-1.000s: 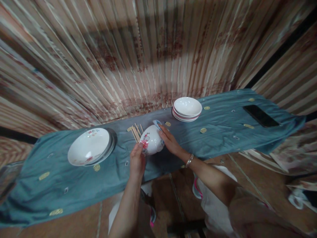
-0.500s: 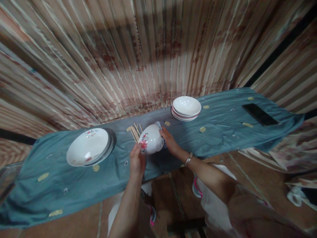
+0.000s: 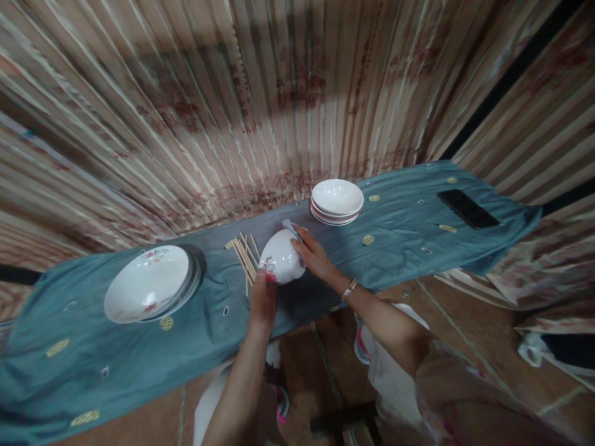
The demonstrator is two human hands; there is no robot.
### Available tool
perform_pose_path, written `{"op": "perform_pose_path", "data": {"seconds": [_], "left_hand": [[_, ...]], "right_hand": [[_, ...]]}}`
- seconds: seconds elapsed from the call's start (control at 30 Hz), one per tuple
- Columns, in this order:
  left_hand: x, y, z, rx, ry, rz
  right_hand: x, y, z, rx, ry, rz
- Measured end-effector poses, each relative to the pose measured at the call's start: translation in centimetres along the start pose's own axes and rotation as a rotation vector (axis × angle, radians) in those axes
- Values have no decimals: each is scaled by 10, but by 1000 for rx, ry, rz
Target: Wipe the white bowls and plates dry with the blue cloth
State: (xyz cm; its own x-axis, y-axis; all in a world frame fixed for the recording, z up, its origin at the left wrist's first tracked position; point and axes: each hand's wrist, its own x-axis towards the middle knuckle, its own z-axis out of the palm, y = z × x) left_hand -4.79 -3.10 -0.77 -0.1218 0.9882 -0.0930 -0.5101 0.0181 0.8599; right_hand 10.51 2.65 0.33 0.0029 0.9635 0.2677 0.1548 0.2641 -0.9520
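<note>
A white bowl (image 3: 280, 255) with a red flower print is tilted on its side above the table, its outer wall facing me. My left hand (image 3: 263, 301) grips the bowl by its lower left edge. On the bowl's upper right, my right hand (image 3: 312, 249) is closed on a pale bluish cloth (image 3: 292, 228) held against the outside. Most of the cloth is hidden by the fingers and the bowl. Loose wooden chopsticks (image 3: 245, 257) lie just left of the bowl.
A stack of large floral plates (image 3: 149, 285) stands at the left of the cloth-covered table (image 3: 390, 263). Behind the bowl, to the right, is a stack of small white bowls (image 3: 337, 197). A black phone (image 3: 467, 208) lies at the far right. A curtain (image 3: 279, 111) hangs behind.
My right hand with the cloth has moved up along the bowl toward its upper rim. The bowl has turned slightly in my left hand. The whole view has shifted a little.
</note>
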Motion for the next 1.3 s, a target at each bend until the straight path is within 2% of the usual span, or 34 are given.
{"op": "perform_pose_path", "data": {"seconds": [0.17,0.33,0.57,0.7,0.83,0.97,1.13,1.3], "left_hand": [[0,16,-5,5,130,62],[-2,31,-3,2,127,71],[-1,31,-3,-83,135,42],[-3,33,-4,-67,107,-18],[-3,33,0,-95,126,-17],[-3,33,3,-103,131,7],[0,32,-3,-115,141,-16],[2,29,-7,-92,153,-12]], "right_hand": [[-7,-11,-4,-140,-55,-103],[-22,-28,0,-292,-153,-165],[-33,-45,7,-474,-324,-285],[-34,-47,7,-514,-357,-318],[-31,-40,6,-456,-293,-243],[-28,-27,5,-290,-219,-133],[-27,-12,8,-105,-162,-2],[-30,-3,11,-27,-132,69]]}}
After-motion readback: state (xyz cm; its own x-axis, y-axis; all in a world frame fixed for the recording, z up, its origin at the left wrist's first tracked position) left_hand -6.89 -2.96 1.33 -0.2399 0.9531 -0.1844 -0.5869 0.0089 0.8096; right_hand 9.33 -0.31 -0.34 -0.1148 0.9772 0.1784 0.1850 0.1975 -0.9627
